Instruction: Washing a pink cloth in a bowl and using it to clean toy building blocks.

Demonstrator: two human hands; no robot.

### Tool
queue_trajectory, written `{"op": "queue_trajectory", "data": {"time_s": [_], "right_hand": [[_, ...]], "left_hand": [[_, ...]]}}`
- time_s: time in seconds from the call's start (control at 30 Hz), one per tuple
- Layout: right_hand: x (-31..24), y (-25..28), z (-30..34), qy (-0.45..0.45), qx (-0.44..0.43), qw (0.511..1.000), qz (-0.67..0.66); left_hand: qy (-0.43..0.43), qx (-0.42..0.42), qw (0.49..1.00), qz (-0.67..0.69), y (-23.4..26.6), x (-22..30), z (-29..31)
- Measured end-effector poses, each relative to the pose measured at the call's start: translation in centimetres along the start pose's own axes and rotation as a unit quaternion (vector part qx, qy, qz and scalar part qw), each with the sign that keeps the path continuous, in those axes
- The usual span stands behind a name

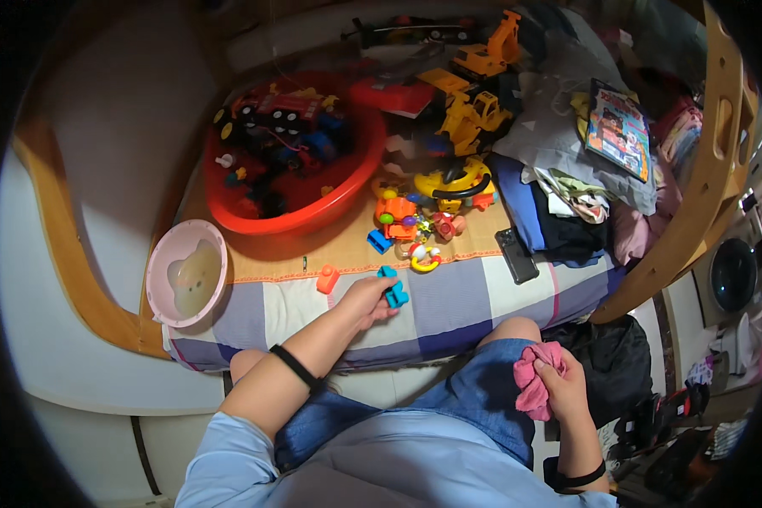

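My left hand [371,301] is closed around a teal toy block [395,295], low over the edge of the checked bedding. Part of the toy is hidden by my fingers. Over my right knee, my right hand [565,387] grips a crumpled pink cloth [534,383]. Just left of my left hand, an orange toy block [328,278] sits on the bedding. A blue toy block [379,242] lies a little farther off, beside a cluster of orange toys [395,209]. Near it are a small ring toy with a yellow handle [426,257] and a yellow toy steering wheel [451,180].
A pink basin [151,286] with cloudy water stands at the left. Behind it is a large red tub [267,227] full of toys. Yellow toy excavators [464,121], a black phone [516,256] and piled clothes [559,212] lie farther right. A wooden bed frame [704,216] curves along the right side.
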State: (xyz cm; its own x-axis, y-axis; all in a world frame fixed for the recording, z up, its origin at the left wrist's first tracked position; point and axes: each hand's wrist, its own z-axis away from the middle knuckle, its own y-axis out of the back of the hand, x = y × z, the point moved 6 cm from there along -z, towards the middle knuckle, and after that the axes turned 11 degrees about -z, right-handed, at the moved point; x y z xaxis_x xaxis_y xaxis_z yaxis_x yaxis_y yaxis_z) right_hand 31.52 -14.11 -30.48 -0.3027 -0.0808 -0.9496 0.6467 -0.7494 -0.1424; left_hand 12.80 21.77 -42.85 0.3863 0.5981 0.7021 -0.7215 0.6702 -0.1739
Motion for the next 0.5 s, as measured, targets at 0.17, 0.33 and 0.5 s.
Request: {"op": "queue_trajectory", "data": {"time_s": [0.17,0.33,0.5], "right_hand": [[0.9,2.5,-0.2,-0.013,0.021,1.000,0.005],[1.6,3.5,-0.4,-0.033,0.023,0.999,-0.025],[2.0,3.7,-0.5,-0.040,0.020,0.998,-0.046]], "left_hand": [[-0.029,0.021,0.999,-0.013,-3.3,2.7,-6.4],[-0.046,0.080,0.995,0.037,-4.6,4.0,-11.0],[-0.037,0.145,0.989,0.006,-4.5,4.3,-10.2]]}}
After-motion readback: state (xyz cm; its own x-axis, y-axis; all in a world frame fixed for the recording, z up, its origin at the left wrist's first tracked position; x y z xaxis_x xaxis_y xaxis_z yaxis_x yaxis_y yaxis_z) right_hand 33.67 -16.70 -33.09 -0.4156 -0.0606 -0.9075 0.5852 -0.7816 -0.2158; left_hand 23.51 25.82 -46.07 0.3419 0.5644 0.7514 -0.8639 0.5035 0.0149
